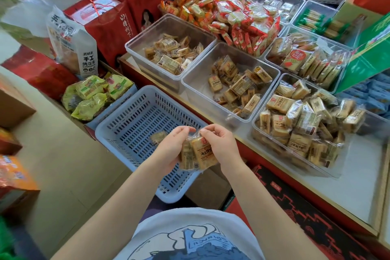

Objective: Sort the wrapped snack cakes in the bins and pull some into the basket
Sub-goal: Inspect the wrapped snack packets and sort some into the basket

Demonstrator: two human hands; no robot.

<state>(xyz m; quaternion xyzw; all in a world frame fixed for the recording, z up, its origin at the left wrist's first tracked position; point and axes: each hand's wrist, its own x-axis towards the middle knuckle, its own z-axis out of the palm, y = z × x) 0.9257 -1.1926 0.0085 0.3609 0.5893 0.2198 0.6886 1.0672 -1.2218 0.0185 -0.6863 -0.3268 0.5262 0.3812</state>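
We hold a small stack of wrapped snack cakes (pixel 197 154) between both hands over the near right corner of the blue slotted basket (pixel 135 120). Our left hand (pixel 171 148) cups the stack from the nine o'clock side with fingers curled round it, and our right hand (pixel 219 143) pinches the top wrapper from three o'clock. One more cake (pixel 158 136) shows blurred just beyond the left hand, above the basket floor; we cannot tell whether it rests there. At one o'clock on the worktop (pixel 358 175) stand three clear bins in a row: the far bin (pixel 168 48) at twelve o'clock, the middle bin (pixel 230 84), and the near bin (pixel 304 124) at three o'clock, the fullest. Green-wrapped packs (pixel 92 97) lie at ten o'clock beside the basket.
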